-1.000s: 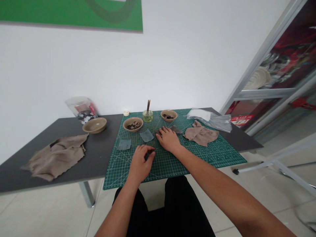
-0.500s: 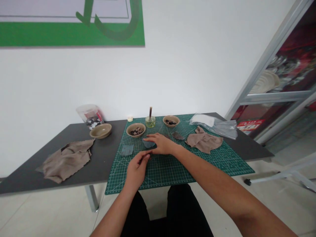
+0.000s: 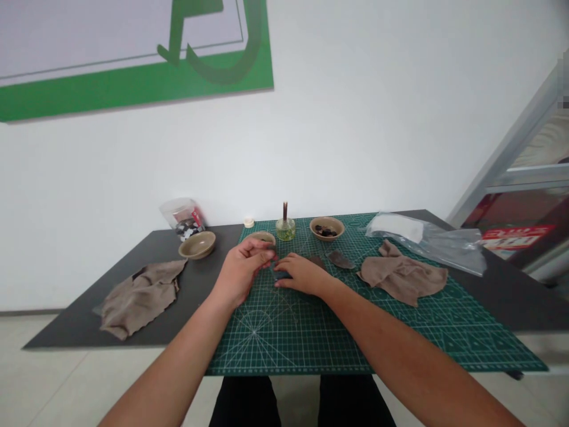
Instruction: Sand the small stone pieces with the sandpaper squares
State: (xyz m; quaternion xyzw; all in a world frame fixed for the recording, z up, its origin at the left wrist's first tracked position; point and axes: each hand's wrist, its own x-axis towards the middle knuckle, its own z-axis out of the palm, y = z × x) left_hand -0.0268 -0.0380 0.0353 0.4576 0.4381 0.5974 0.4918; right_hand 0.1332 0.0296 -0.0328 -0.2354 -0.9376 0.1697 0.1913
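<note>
Both hands meet on the green cutting mat [image 3: 355, 332], nearer its far edge than its near one. The right hand [image 3: 303, 276] lies palm down, fingers stretched flat and unclenched, pressing a small dark patch [image 3: 279, 274] onto the mat. Only the patch's left end shows past the fingertips, so its long axis is hidden. The left hand [image 3: 242, 270] sits just to the left, its fingers [image 3: 265, 255] drawn into a pinch right above that exposed end. I cannot tell whether they touch the patch or grip something tiny. The patch thus lies just right of and below the left fingers, under the right ones.

Along the mat's far edge stand a bowl [image 3: 263, 237] partly hidden by the left hand, a glass jar [image 3: 285, 229] with a stick, and a bowl of dark bits [image 3: 326, 228]. Two dark scraps [image 3: 340, 259] lie near the right hand, a taupe cloth [image 3: 402, 276] further right. Off the mat, toward the tabletop's left edge, lie another cloth [image 3: 140, 290] and an empty bowl [image 3: 198, 244]
</note>
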